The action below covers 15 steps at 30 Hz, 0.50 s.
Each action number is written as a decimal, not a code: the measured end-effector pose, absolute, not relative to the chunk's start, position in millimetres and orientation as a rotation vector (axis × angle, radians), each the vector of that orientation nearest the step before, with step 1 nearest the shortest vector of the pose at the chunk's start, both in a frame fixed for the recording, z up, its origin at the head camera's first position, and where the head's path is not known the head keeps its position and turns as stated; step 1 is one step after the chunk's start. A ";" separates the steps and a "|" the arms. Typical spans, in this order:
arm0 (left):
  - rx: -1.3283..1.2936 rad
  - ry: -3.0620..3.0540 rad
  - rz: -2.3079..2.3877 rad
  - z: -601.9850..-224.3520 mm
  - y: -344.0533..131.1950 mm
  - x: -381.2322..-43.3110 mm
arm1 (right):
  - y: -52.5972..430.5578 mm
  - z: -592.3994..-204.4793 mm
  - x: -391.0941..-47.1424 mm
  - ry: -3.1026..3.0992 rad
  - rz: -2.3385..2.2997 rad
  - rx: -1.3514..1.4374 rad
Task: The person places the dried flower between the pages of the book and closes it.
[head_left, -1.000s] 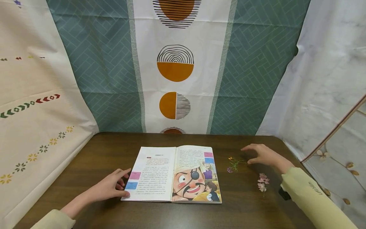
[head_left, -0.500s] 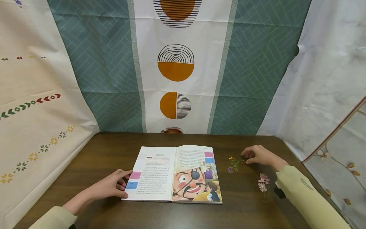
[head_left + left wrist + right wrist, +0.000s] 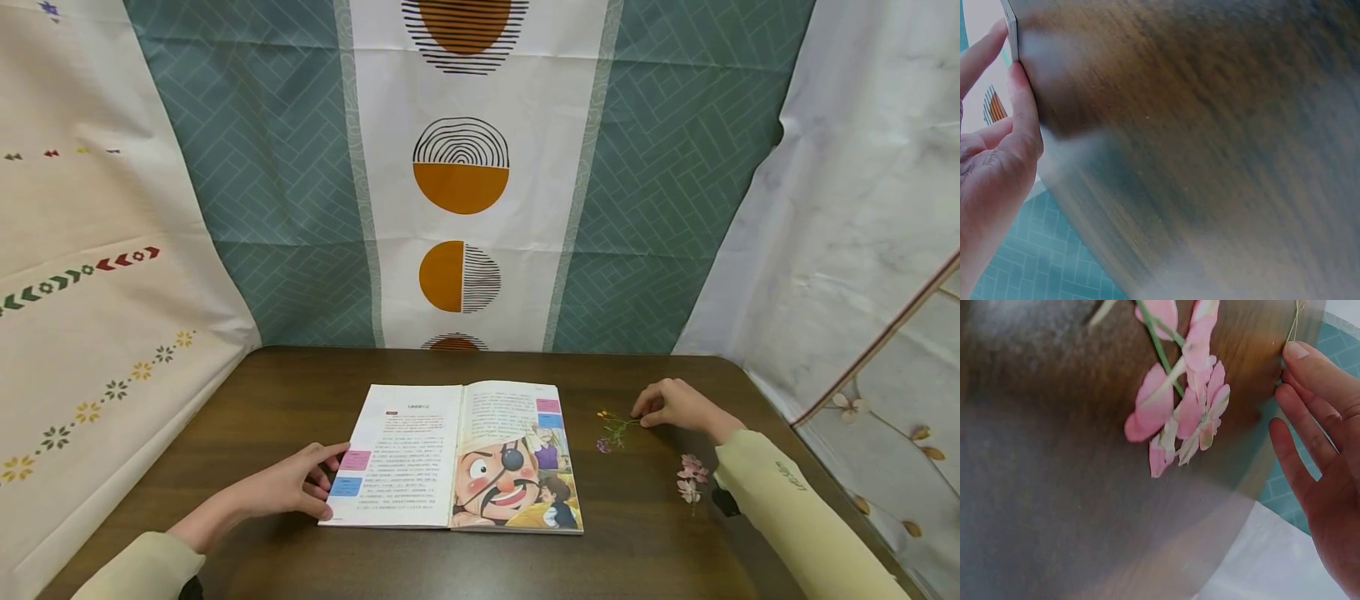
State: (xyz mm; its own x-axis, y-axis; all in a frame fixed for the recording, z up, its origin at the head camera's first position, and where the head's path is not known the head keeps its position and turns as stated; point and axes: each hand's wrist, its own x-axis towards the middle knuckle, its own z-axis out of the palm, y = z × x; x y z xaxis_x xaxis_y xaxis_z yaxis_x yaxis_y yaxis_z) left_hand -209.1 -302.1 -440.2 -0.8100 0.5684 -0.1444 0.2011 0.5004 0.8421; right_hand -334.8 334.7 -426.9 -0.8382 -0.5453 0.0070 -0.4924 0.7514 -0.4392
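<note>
An open book (image 3: pixel 408 458) lies on the dark wooden table, its right page filled by a cartoon pirate picture. My left hand (image 3: pixel 281 487) rests at the book's left side, fingertips and thumb touching the page edge; the left wrist view shows these fingers (image 3: pixel 1022 100) along the book's side. Right of the book, my right hand (image 3: pixel 678 408) pinches the thin stem end of a small flower sprig (image 3: pixel 615 429) with orange and purple blooms. That stem (image 3: pixel 1295 322) meets the thumb tip in the right wrist view. A pink flower sprig (image 3: pixel 692 477) lies nearer to me, below the right hand.
Behind the table (image 3: pixel 300 367) hangs a green and white patterned curtain (image 3: pixel 525 275). Cream cloth (image 3: pixel 112 275) covers the left side, and a white marbled cloth (image 3: pixel 847 208) the right. The pink blossoms (image 3: pixel 1191 387) lie close to the right wrist.
My right hand has come down and left, its spread thumb and fingers closing on the sprig's stem. The sprig's stem end has shifted slightly left. The left hand stays at the book.
</note>
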 end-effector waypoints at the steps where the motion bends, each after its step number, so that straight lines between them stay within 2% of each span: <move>1: 0.637 2.340 1.241 -440.2 -302.2 -208.9 | 334.2 -427.0 -334.8 2.829 -0.657 -0.842; 15: 0.639 2.342 1.247 -442.1 -303.6 -208.8 | 328.8 -430.3 -335.6 2.861 -0.673 -0.844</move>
